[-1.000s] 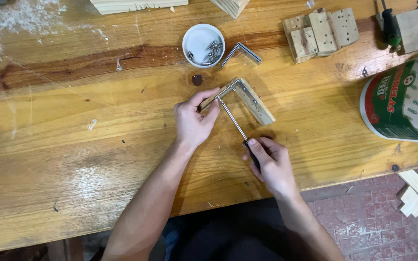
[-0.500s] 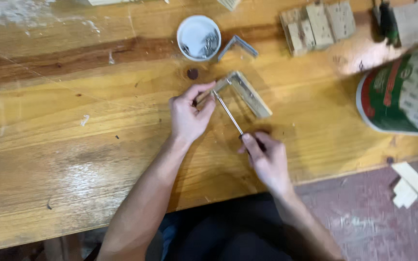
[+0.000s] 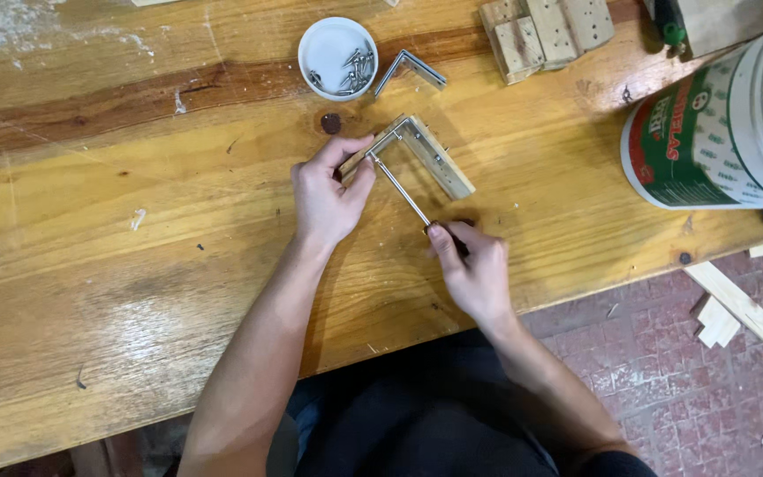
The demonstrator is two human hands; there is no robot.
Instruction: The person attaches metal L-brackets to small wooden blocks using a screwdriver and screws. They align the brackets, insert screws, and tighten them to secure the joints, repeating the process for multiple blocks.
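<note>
The left hand pinches one arm of a small L-shaped wooden corner piece between thumb and fingertips, pressing it flat on the wooden workbench. The right hand is closed around the dark handle of a screwdriver, whose thin shaft runs up to the inner corner of the piece, where a metal bracket is fitted. The piece looks light and stiff, likely to skid on the smooth bench unless held down close to the screw, as it is here. Just beyond lie a white dish of screws and a spare metal angle bracket; wooden blocks and a large bucket stand farther right.
</note>
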